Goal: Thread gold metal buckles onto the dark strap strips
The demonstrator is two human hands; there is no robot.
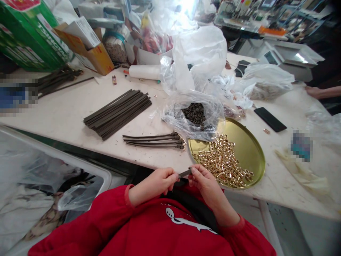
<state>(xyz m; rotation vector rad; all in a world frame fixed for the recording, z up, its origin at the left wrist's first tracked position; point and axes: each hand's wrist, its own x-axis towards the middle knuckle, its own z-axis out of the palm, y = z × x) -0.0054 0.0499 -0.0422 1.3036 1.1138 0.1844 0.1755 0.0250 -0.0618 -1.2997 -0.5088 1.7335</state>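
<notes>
A dark brown strap [184,173] spans the gap between my hands, close to my lap at the table's front edge. My left hand [165,179] is closed round one part of it, and my right hand [201,180] pinches the other end between thumb and fingers. Just beyond them lie several straps with gold buckles [153,139] at their right ends. Right of my right hand, a heap of gold buckles [222,161] fills part of a round gold tray [252,145]. Behind the tray, an opened clear bag [173,119] contains small dark loops [195,114].
A stack of plain dark straps [117,114] lies at left centre. A black phone [270,119] rests at right. White plastic bags [199,46], a yellow box [99,58] and a green carton [34,39] stand behind. Another person's hand [315,92] shows at far right.
</notes>
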